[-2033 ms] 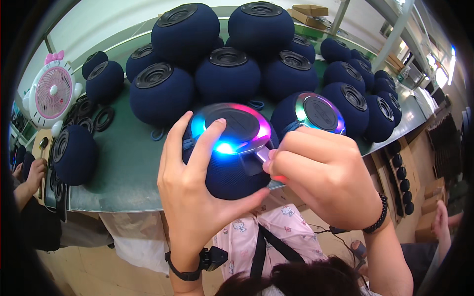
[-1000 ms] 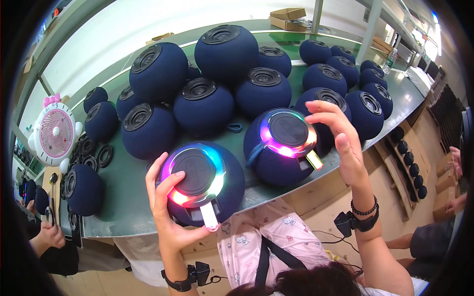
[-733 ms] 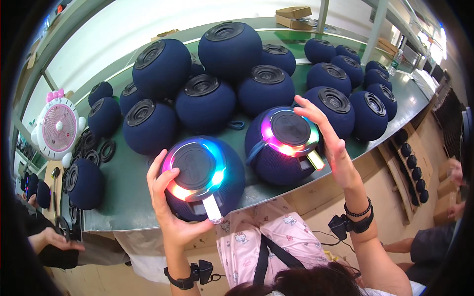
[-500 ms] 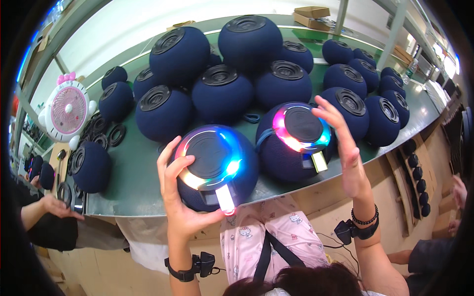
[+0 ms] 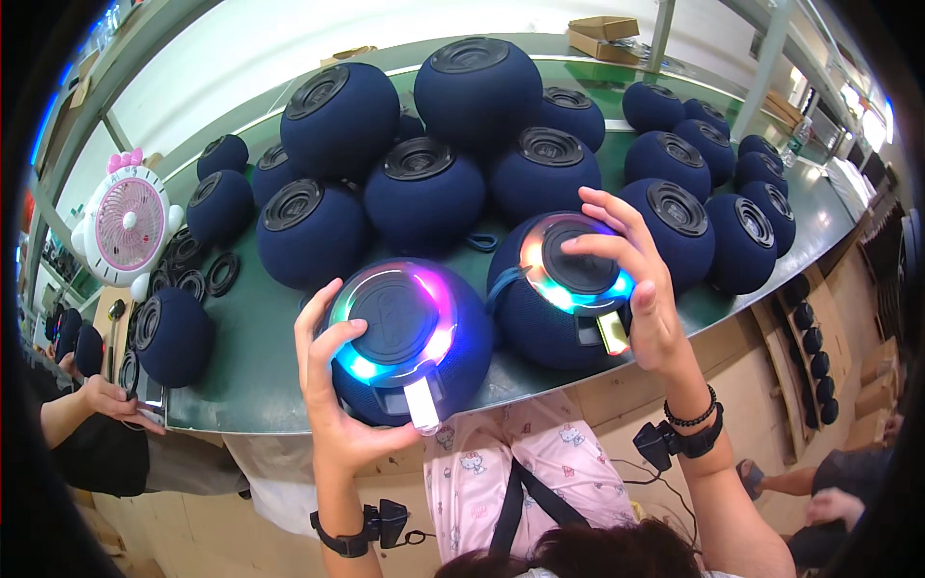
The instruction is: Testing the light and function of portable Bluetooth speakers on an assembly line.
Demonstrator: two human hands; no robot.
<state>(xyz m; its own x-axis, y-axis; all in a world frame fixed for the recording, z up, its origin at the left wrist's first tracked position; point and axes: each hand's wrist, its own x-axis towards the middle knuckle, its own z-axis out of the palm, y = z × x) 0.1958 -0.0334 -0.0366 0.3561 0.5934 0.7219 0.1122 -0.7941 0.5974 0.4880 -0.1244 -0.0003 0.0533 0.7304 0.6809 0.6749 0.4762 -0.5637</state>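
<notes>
Two round navy-blue speakers with lit coloured rings stand at the table's near edge. My left hand (image 5: 332,409) curves round the left lit speaker (image 5: 466,352), fingertips on its top and thumb at the end of a pale USB stick (image 5: 421,403) that juts from its front slot. Beside it, the right lit speaker (image 5: 528,323) has a yellowish USB stick (image 5: 612,333) sticking out and a blue strap loop on its left side. My right hand (image 5: 650,299) is at that speaker's right side, fingers apart, with a fingertip over the black top disc (image 5: 581,262).
Many unlit navy speakers (image 5: 424,197) crowd the green table (image 5: 241,376), some stacked. Black rings (image 5: 224,275) lie near a pink-and-white fan (image 5: 132,223). Another person's hand (image 5: 111,397) shows at the left, and another person sits at the lower right. Cardboard boxes (image 5: 602,39) stand behind.
My right hand has come in from beside the right speaker to over its top disc. The left hand keeps its place on the left speaker. Both light rings show different colours.
</notes>
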